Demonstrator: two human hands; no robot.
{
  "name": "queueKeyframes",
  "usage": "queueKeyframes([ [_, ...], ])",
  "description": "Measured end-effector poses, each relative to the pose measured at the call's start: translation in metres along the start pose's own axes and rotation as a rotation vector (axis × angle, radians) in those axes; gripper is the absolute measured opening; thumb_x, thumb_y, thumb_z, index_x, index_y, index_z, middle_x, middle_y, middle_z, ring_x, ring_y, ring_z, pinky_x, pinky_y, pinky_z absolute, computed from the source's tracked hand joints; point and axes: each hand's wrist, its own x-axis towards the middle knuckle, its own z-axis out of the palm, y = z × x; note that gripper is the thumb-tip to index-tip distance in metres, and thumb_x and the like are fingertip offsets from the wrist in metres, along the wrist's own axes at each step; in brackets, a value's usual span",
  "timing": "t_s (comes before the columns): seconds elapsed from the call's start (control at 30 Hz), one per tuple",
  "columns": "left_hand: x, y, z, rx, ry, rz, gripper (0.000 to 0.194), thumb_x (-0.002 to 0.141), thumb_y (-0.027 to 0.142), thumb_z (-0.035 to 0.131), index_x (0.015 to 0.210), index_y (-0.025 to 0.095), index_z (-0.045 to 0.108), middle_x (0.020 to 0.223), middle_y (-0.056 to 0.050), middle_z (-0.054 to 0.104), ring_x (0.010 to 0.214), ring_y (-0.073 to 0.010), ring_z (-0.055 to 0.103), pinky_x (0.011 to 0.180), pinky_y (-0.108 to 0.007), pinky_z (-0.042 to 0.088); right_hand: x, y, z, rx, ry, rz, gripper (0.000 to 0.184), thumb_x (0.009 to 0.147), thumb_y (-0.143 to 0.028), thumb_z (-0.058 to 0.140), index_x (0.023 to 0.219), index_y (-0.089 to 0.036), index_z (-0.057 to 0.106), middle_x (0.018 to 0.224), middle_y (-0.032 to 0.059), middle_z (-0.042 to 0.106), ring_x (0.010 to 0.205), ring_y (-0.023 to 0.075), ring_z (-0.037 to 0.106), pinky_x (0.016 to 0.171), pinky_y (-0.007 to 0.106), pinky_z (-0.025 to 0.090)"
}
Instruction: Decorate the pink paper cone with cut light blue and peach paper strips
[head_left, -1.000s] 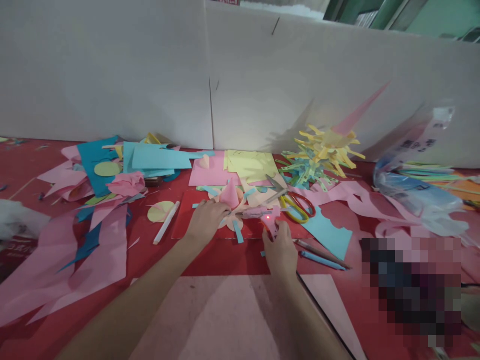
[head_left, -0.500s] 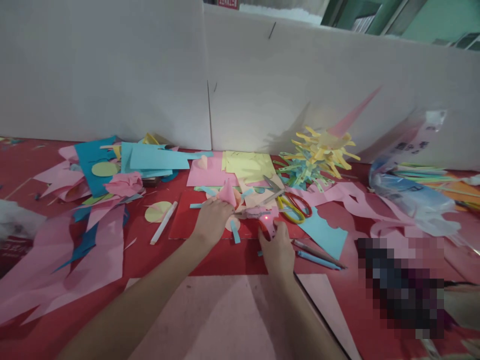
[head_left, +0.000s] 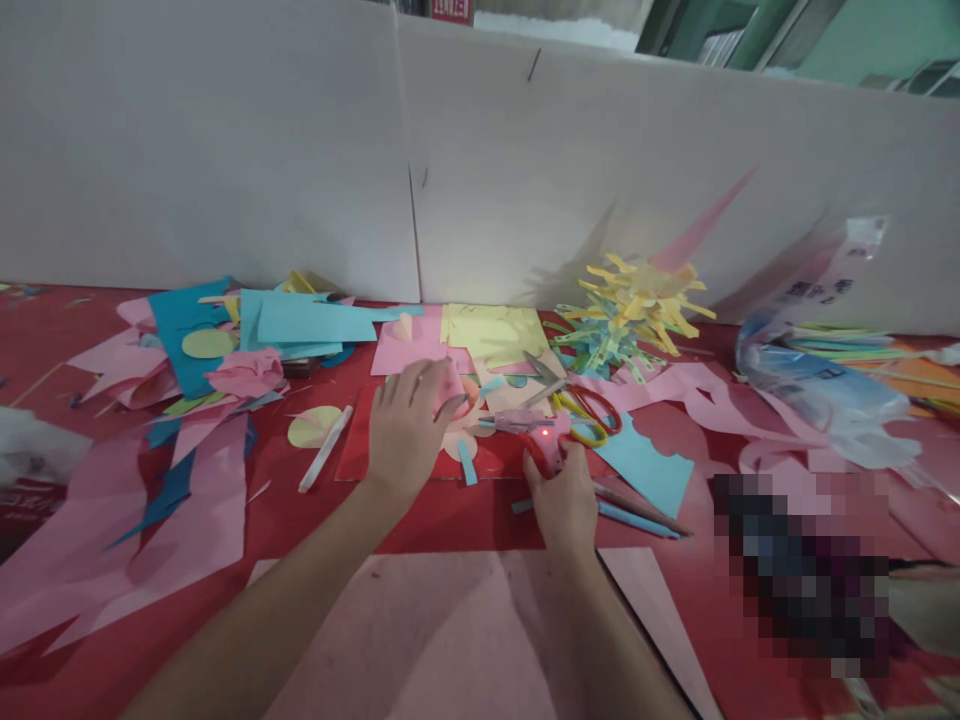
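Note:
My right hand [head_left: 568,500] is closed around the handle of a pink glue gun [head_left: 519,421], whose small red light is lit and whose nozzle points left. Fingers curved, my left hand [head_left: 406,425] grips a pink paper cone [head_left: 450,382] over the red card [head_left: 360,445]. Part of the cone is hidden behind those fingers. Round peach paper pieces [head_left: 459,445] with light blue strips [head_left: 467,463] lie on the card just right of my left hand. Scissors with yellow and red handles [head_left: 596,415] rest just beyond the glue gun.
Pink and blue paper scraps [head_left: 202,500] spread over the left, with a white marker [head_left: 326,448] nearby. At the back right stands a fringed yellow and green paper piece [head_left: 637,300] with a pink spike. A plastic bag [head_left: 832,390] lies farther right. White boards [head_left: 600,170] close off the back.
My left hand has shifted left and lifted, its fingers now around the cone's side. The glue gun has moved slightly right, away from the cone.

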Motion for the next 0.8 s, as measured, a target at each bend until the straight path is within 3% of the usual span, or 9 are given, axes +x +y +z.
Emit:
queueKeyframes([
  [0.07,0.008,0.0,0.003,-0.115,0.038,-0.056,0.044,0.08,0.038,0.054,0.119,0.021,0.043,0.118,-0.008,0.053,0.106,-0.023,0.048,0.087,-0.035,0.038,0.004,0.004,-0.001,0.066,0.043,-0.004,0.047,0.073,-0.049,0.05,0.109,-0.018,0.046,0.112,0.0107,0.057,0.096,0.0257,0.055,0.069,0.031,0.04],
  [0.2,0.015,-0.005,0.022,-0.313,-0.053,-0.153,0.037,0.078,0.031,0.058,0.111,0.021,0.046,0.109,-0.006,0.056,0.099,-0.0186,0.054,0.082,-0.03,0.043,0.005,0.007,0.0,0.141,0.08,0.011,0.052,0.071,-0.051,0.052,0.11,-0.017,0.047,0.112,0.0117,0.057,0.099,0.0264,0.054,0.073,0.032,0.04],
  [0.33,0.017,-0.01,0.032,-0.354,-0.094,-0.261,0.037,0.074,0.032,0.061,0.107,0.02,0.05,0.105,-0.006,0.059,0.095,-0.0203,0.056,0.078,-0.032,0.044,0.004,0.006,0.001,0.174,0.066,0.025,0.053,0.069,-0.051,0.053,0.11,-0.017,0.048,0.111,0.011,0.057,0.098,0.0259,0.053,0.074,0.032,0.04],
  [0.43,0.024,-0.012,0.02,-0.33,-0.193,-0.278,0.026,0.074,0.033,0.059,0.095,0.018,0.057,0.097,-0.007,0.063,0.089,-0.0223,0.059,0.077,-0.034,0.044,0.005,0.006,0.0,0.219,0.092,0.033,0.053,0.068,-0.051,0.055,0.108,-0.017,0.048,0.105,0.0096,0.058,0.093,0.0235,0.053,0.073,0.031,0.04],
  [0.53,0.037,-0.015,-0.004,-0.344,-0.12,-0.308,0.033,0.075,0.035,0.058,0.103,0.02,0.056,0.101,-0.007,0.064,0.092,-0.0227,0.059,0.08,-0.035,0.044,0.009,0.01,-0.003,0.282,0.177,0.038,0.05,0.067,-0.05,0.057,0.104,-0.017,0.047,0.091,0.0052,0.057,0.08,0.0187,0.052,0.07,0.029,0.041],
  [0.63,0.049,-0.02,-0.025,-0.451,-0.078,-0.243,0.047,0.073,0.035,0.06,0.117,0.022,0.049,0.112,-0.006,0.061,0.1,-0.0215,0.057,0.086,-0.034,0.043,0.013,0.011,-0.006,0.335,0.297,0.03,0.047,0.067,-0.049,0.059,0.1,-0.017,0.047,0.079,0.0001,0.051,0.069,0.0143,0.047,0.068,0.027,0.04],
  [0.7,0.054,-0.023,-0.031,-0.556,-0.201,-0.153,0.05,0.074,0.032,0.059,0.121,0.021,0.047,0.116,-0.006,0.06,0.105,-0.0205,0.055,0.09,-0.034,0.041,0.015,0.011,-0.009,0.361,0.351,0.022,0.046,0.068,-0.049,0.059,0.097,-0.016,0.047,0.075,-0.0014,0.047,0.066,0.0127,0.044,0.066,0.026,0.04],
  [0.8,0.053,-0.028,-0.026,-0.705,-0.499,-0.04,0.051,0.076,0.028,0.055,0.125,0.025,0.043,0.124,-0.005,0.054,0.114,-0.0195,0.049,0.095,-0.035,0.039,0.015,0.01,-0.011,0.381,0.356,0.038,0.045,0.068,-0.049,0.059,0.096,-0.016,0.046,0.069,-0.0037,0.042,0.061,0.0114,0.041,0.062,0.024,0.038],
])
